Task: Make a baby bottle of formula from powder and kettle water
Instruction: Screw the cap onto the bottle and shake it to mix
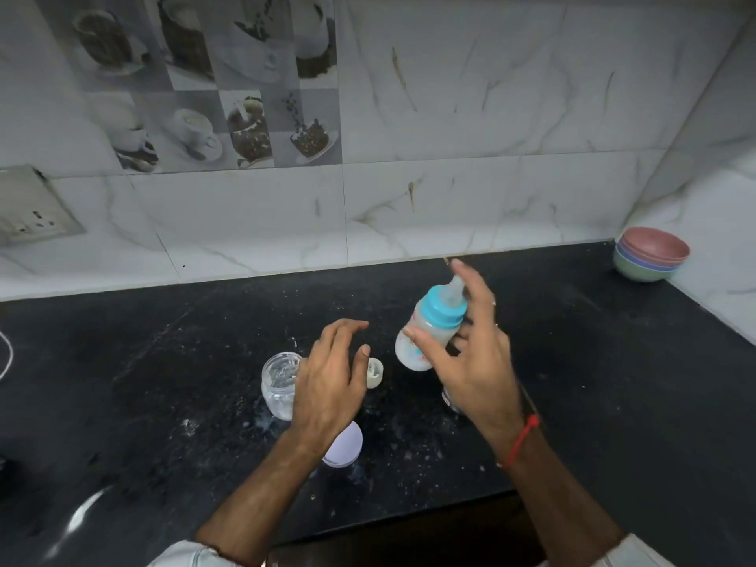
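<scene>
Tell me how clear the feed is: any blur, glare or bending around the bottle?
Head view: right hand and bottle smeared by motion blur; left hand sharper; glare streak on the dark counter at lower left; wide-angle bending curves the wall tiles and counter edge; light dim and even.

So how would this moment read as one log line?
right hand: holds baby bottle, tilted, teat on | left hand: open over glass jar | stage: capped, white liquid inside

Black speckled countertop (572,382) beneath the hands, marble-look wall tiles (491,137) beyond them, wall socket (32,210) far left, stacked bowls (650,255) far right
</scene>
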A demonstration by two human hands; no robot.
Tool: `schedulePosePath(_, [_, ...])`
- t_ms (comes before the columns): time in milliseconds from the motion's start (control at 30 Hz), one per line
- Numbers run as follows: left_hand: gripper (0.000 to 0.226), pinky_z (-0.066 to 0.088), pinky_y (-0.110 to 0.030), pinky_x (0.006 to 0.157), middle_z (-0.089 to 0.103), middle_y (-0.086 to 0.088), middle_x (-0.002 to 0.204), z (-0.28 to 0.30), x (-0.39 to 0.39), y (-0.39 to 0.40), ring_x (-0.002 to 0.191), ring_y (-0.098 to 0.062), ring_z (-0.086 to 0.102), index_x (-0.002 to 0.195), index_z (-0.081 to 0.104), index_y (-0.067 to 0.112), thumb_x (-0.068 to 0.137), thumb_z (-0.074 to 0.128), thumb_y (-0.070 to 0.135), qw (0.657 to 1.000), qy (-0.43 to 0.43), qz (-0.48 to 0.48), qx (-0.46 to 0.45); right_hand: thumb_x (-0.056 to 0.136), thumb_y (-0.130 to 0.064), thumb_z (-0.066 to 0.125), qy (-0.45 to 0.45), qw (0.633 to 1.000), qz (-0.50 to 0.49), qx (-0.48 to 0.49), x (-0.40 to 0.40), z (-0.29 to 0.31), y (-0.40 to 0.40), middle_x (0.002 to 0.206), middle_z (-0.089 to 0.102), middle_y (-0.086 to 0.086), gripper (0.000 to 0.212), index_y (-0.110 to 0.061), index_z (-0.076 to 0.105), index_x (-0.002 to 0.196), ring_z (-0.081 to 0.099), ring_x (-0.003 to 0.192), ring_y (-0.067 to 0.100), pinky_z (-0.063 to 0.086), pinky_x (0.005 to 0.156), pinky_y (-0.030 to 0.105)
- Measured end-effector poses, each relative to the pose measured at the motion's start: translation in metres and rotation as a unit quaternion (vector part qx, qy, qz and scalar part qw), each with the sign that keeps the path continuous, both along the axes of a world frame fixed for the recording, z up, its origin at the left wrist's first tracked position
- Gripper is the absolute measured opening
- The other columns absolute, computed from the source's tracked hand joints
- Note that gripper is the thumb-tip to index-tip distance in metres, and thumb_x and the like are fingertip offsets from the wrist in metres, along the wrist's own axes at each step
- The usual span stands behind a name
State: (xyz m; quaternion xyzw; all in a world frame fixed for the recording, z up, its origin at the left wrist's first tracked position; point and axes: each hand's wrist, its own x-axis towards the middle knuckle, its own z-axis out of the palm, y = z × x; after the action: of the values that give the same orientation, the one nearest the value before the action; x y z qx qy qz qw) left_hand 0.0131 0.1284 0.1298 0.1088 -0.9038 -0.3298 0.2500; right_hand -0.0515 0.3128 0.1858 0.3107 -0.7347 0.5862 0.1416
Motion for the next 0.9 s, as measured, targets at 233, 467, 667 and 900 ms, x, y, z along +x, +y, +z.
schedulePosePath(233, [0.033,0.057,-0.046,0.090,0.058,0.010,0.141,-0.003,0.000,0.002,0.114,-0.014,0.065,0.138,0.059,0.024,0.106,0.058,0.021,1.000,-0.004,-0.002,0.016,0.089,-0.026,0.083,0.048,0.999,-0.015,-0.012,-0.001,-0.005,-0.013,0.151,0.042,-0.031,0.083,-0.035,0.034,0.156,0.060,0.134,0.024,0.057,0.105,0.050])
schedulePosePath(467, [0.033,0.058,-0.049,0.087,0.059,0.011,0.138,-0.003,-0.003,-0.002,0.112,-0.016,0.066,0.138,0.059,0.026,0.106,0.058,0.020,1.000,-0.003,0.008,-0.002,0.091,-0.029,0.083,0.071,0.995,-0.030,-0.061,-0.005,-0.011,-0.010,0.155,0.049,-0.009,0.086,-0.036,0.031,0.159,0.065,0.128,0.031,0.060,0.100,0.050])
schedulePosePath(667, [0.033,0.057,-0.049,0.087,0.058,0.010,0.141,-0.001,-0.004,-0.001,0.113,-0.017,0.066,0.139,0.059,0.025,0.106,0.059,0.021,1.000,0.003,0.008,-0.016,0.090,-0.025,0.085,0.104,0.985,-0.045,-0.130,-0.010,-0.004,-0.007,0.154,0.048,-0.004,0.089,-0.035,0.031,0.159,0.065,0.128,0.026,0.061,0.098,0.039])
schedulePosePath(900, [0.033,0.057,-0.049,0.090,0.057,0.012,0.143,0.001,-0.003,0.000,0.115,-0.015,0.065,0.139,0.058,0.027,0.106,0.058,0.023,1.000,0.008,-0.003,-0.024,0.090,-0.027,0.085,0.062,0.992,-0.024,-0.108,-0.007,0.002,-0.007,0.148,0.054,0.003,0.087,-0.039,0.032,0.158,0.068,0.124,0.025,0.062,0.097,0.038])
